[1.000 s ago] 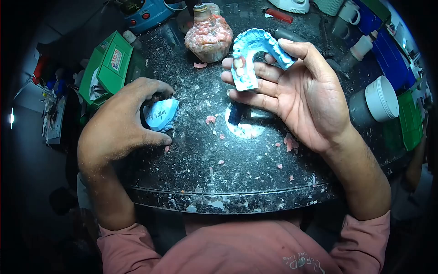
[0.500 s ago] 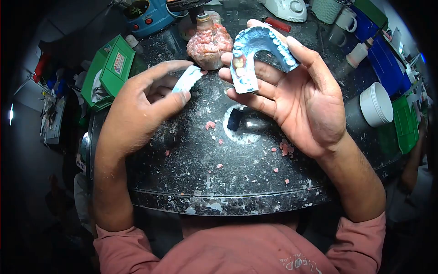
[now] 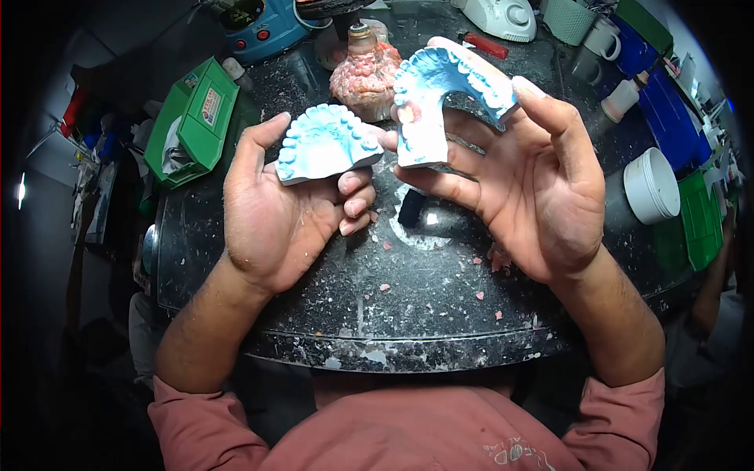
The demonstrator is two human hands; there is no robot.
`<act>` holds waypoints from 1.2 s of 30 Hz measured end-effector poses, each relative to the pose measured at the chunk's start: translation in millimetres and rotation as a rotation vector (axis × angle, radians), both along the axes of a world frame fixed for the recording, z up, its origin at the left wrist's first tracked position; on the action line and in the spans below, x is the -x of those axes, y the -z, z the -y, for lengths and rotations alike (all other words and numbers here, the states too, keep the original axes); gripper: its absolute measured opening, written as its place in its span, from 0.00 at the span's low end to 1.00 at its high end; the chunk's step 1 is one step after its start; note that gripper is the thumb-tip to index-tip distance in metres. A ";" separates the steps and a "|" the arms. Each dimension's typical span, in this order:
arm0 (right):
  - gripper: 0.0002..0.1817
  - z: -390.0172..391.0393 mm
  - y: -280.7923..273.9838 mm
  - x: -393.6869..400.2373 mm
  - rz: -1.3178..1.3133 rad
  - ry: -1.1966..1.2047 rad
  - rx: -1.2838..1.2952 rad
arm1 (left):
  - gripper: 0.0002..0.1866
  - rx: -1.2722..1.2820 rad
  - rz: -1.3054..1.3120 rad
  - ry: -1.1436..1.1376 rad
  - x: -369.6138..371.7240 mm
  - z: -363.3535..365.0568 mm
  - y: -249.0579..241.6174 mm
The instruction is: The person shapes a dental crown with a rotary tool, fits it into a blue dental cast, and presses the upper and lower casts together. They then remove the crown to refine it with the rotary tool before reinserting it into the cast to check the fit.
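Observation:
My left hand is closed on a pale blue upper dental cast, its palate and row of teeth turned up toward me. In my right hand I hold a horseshoe-shaped lower dental cast, tilted, with thumb and fingers at its edges. A pinkish, tooth-coloured piece sits on the left arm of that lower cast. The two casts are side by side above the bench, close together. Some fingertips of my right hand are hidden behind the lower cast.
Behind the casts stands an alcohol burner-like pot crusted with pink wax. A green bin is at left, a white tub at right. Pink scraps and a dark block lie on the speckled black bench. A red-handled tool lies farther back.
My left hand has turned palm-up, bringing the upper cast from edge-on to teeth facing me, and moved it nearer the lower cast. The lower cast has shifted and tilted slightly.

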State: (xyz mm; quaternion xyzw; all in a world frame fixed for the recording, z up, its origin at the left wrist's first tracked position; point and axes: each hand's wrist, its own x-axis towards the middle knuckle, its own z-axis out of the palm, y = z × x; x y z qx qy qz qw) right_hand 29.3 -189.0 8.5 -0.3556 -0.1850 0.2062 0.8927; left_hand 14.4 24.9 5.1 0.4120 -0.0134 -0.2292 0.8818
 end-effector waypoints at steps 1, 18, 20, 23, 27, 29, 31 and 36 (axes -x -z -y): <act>0.37 -0.5 1.1 0.1 0.071 0.026 0.038 | 0.30 0.001 0.001 -0.002 1.1 0.5 -1.2; 0.39 4.9 -4.5 -5.6 -0.067 -0.126 -0.221 | 0.27 -0.359 0.267 -0.374 -5.0 -5.0 0.1; 0.39 6.1 -4.6 -5.2 -0.071 -0.132 -0.233 | 0.27 -0.330 0.241 -0.344 -5.5 -3.7 1.6; 0.39 6.6 -4.7 -4.2 -0.068 -0.145 -0.261 | 0.27 -0.350 0.216 -0.368 -4.4 -1.1 1.7; 0.40 7.1 -5.8 -4.0 -0.070 -0.130 -0.259 | 0.25 -0.666 0.271 -0.417 -3.6 -0.7 1.1; 0.40 7.8 -8.2 -3.1 -0.108 -0.126 -0.258 | 0.22 -1.040 0.550 -0.337 -4.7 -5.1 11.9; 0.40 8.1 -10.5 -2.1 -0.144 -0.122 -0.256 | 0.19 -1.321 0.735 -0.261 -1.4 -5.7 2.0; 0.36 9.9 -8.9 -5.7 -0.211 -0.174 -0.132 | 0.17 -1.742 0.982 -0.276 5.0 -0.2 1.2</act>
